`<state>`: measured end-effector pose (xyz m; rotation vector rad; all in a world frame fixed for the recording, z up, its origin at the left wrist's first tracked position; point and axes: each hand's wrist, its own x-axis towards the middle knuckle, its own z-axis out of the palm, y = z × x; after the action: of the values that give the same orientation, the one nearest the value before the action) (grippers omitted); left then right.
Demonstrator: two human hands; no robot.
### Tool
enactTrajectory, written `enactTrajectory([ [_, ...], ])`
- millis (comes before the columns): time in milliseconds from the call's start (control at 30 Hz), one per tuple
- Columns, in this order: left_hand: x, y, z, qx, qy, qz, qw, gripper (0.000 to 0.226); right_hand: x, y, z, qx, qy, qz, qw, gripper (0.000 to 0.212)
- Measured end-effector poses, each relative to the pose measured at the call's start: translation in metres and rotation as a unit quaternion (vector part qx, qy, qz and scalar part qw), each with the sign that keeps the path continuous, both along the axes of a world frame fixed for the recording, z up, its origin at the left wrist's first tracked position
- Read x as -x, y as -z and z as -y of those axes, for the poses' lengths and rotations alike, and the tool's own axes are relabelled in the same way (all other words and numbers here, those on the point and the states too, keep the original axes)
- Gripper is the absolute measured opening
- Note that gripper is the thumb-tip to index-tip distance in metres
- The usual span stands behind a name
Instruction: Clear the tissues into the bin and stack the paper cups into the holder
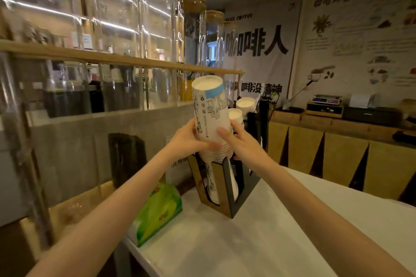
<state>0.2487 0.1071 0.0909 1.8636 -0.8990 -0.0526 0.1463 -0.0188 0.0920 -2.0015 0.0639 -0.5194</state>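
Head-worn view, facing forward-down, close over white counter

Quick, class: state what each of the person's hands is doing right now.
Left hand: closed on the stack of paper cups, held upside down over the holder.
Right hand: fingers pressed against the same stack's other side.

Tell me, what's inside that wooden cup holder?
Upside-down paper cups, a tall stack held by both hands, fill the holder. Its panels hide the stack's bottom.
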Motion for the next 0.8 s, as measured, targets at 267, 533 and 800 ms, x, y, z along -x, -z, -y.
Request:
enactTrajectory([
  [267, -0.007, 0.017, 0.001, -0.080, 0.056, -0.024, 0.995, 0.061, 0.005, 0.012, -0.003, -0.077, -0.026, -0.152, 0.985, 0.054],
  [533, -0.004, 0.016, 0.004, -0.008, -0.003, 0.027, 1.000, 0.076, 0.000, 0.034, 0.000, -0.071, 0.015, -0.189, 0.979, 0.056],
  [800, 0.009, 0.004, 0.008, 0.002, -0.045, 0.044, 0.998, 0.083, -0.002, 0.036, 0.013, -0.077, 0.036, -0.207, 0.975, 0.062],
])
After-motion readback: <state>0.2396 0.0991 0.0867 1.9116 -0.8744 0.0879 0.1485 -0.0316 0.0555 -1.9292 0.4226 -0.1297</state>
